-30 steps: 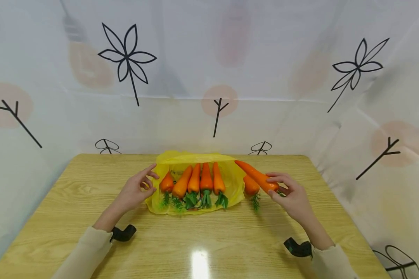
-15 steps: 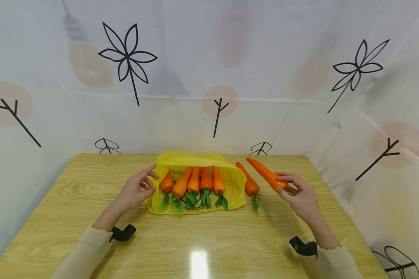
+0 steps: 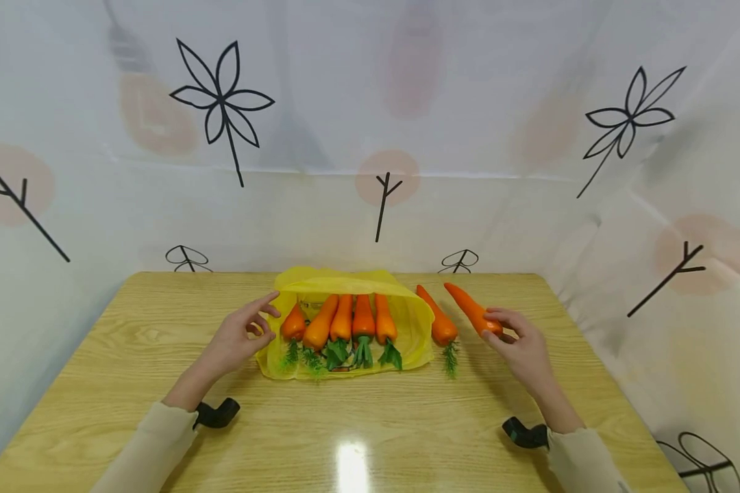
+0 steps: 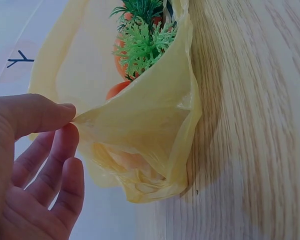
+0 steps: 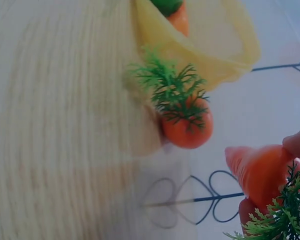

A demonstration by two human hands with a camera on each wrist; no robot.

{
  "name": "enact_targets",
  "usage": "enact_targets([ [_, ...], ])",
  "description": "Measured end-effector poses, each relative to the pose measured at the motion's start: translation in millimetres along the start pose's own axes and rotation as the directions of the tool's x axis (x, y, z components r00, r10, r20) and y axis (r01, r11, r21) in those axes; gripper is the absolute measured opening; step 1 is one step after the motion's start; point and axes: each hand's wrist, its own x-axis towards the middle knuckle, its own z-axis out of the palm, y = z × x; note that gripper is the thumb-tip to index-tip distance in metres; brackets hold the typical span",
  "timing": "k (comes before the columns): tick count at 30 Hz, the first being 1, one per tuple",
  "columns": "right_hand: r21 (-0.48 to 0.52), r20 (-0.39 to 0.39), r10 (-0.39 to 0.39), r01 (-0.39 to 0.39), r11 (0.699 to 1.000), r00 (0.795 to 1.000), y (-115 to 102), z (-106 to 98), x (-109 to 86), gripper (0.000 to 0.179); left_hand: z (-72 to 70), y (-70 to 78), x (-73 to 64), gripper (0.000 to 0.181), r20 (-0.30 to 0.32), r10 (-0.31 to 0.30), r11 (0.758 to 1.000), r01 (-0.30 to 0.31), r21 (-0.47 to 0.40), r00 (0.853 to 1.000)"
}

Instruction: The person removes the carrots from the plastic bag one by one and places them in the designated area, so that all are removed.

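Note:
My left hand (image 3: pixel 237 342) pinches the rim of a yellow plastic bag (image 3: pixel 339 281) between thumb and fingertip, as the left wrist view shows. The bag lies on its side, its mouth facing me. Several orange carrots (image 3: pixel 364 320) lie inside in a row, leafy green tops towards me, tips partly covered by the bag. At the right, my right hand (image 3: pixel 523 349) grips another carrot (image 3: pixel 466 305) by its thick end, tip pointing away and left. In the right wrist view, green fronds (image 5: pixel 285 210) stick out beside the fingers. Between bag and right hand, one more carrot (image 3: pixel 444 330) rests on the table.
The wooden table (image 3: pixel 370 418) extends in front of the bag and to both sides. A pale patterned cloth (image 3: pixel 321 205) hangs behind its far edge and along the sides. A black wrist camera (image 3: pixel 218 413) sits at the left sleeve, another camera (image 3: pixel 524 433) at the right.
My right hand has carried its carrot to the right, away from the bag's mouth, uncovering the carrot on the table. It has also come down a little. The left hand has stayed put.

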Motion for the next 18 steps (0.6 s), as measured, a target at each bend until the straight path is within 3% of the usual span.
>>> enact_targets([
  [10, -0.085, -0.026, 0.067, -0.069, 0.994, 0.997, 12, 12, 0.2, 0.026, 1.1, -1.9, 2.6, 0.067, 0.004, 0.031, 0.999, -0.031, 0.011, 1.000],
  [18, -0.159, 0.020, 0.140, -0.135, 0.978, 0.990, 18, 18, -2.2, 0.028, 1.8, -2.8, 1.2, 0.066, 0.015, 0.020, 1.000, -0.020, 0.006, 1.000],
])
